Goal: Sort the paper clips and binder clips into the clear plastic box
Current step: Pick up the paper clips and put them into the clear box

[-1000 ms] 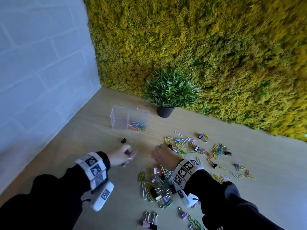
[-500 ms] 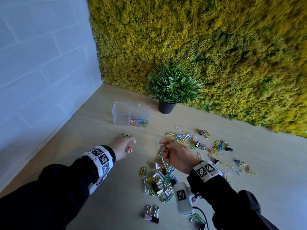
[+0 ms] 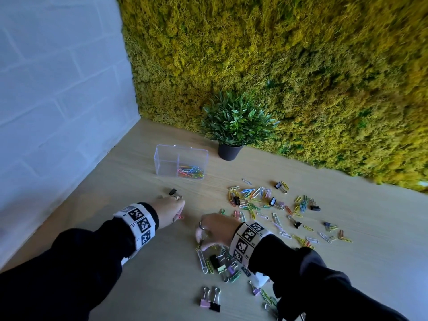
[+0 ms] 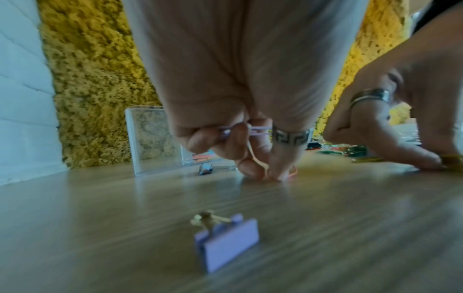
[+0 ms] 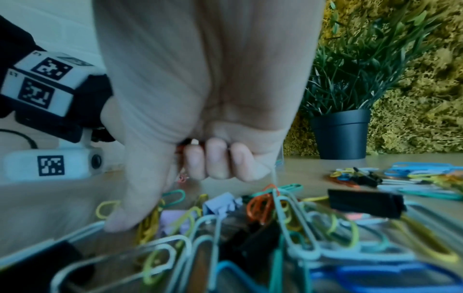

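The clear plastic box stands at the back; its right compartment holds coloured paper clips, and its left one looks empty. My left hand rests fingertips-down on the table, its curled fingers gripping lilac paper clips and touching an orange clip. My right hand is down on the near pile of clips. Its thumb presses a yellow paper clip, and its other fingers curl round small clips, mostly hidden.
A black binder clip lies just beyond my left hand. A lilac binder clip sits behind the left wrist. More clips are scattered to the right. A potted plant stands by the moss wall, and a white brick wall runs along the left.
My right hand has come down from its raised position onto the near pile. My left hand has settled its fingertips on the table, still gripping clips.
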Action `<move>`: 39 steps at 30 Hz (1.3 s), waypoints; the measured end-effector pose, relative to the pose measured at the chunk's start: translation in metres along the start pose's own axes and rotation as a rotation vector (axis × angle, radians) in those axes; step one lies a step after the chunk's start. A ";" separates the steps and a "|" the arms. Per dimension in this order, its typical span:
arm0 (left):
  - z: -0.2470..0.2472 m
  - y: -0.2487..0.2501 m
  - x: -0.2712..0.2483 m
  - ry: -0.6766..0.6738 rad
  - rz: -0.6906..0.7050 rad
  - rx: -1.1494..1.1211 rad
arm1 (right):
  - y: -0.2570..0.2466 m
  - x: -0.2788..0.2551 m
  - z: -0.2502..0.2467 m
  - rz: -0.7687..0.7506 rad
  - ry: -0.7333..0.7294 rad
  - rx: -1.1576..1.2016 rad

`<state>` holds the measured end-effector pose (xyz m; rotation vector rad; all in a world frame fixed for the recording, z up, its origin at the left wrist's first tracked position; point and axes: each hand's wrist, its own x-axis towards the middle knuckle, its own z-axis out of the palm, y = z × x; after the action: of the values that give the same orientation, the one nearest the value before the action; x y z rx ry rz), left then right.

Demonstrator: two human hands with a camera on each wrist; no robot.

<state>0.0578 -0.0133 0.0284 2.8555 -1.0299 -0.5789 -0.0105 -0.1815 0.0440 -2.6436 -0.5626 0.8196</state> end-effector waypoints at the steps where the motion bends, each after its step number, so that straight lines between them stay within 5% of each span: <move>1: 0.000 0.002 -0.002 -0.008 0.031 -0.001 | -0.001 0.000 0.001 0.025 -0.012 -0.030; 5: 0.002 0.002 -0.006 -0.060 0.009 -0.285 | 0.005 -0.009 0.005 0.048 0.029 -0.076; 9: -0.002 0.006 -0.009 -0.090 -0.252 -1.350 | 0.028 -0.021 0.002 0.062 0.206 0.445; 11: -0.003 0.013 -0.014 -0.193 -0.300 -1.669 | 0.037 -0.031 0.001 0.118 0.266 0.765; 13: 0.001 0.023 -0.020 -0.294 -0.249 -1.640 | 0.040 -0.039 -0.001 0.149 0.306 1.166; 18: 0.001 0.052 -0.026 -0.397 0.016 -1.058 | 0.048 -0.045 -0.004 0.212 0.375 1.852; 22: 0.004 0.057 -0.027 -0.325 0.203 -0.378 | 0.047 -0.047 -0.007 0.189 0.391 2.049; 29: 0.016 0.059 -0.023 -0.315 0.300 -0.076 | 0.043 -0.038 -0.021 0.219 0.408 2.287; 33: 0.020 0.048 -0.021 -0.239 0.303 -0.317 | 0.036 -0.029 -0.044 0.240 0.265 2.156; 39: -0.039 0.017 -0.003 0.132 -0.021 -1.566 | 0.025 0.020 -0.095 0.347 0.311 1.932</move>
<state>0.0596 -0.0274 0.0688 1.4530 -0.2091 -0.6993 0.0682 -0.2116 0.0993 -0.9399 0.6003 0.4650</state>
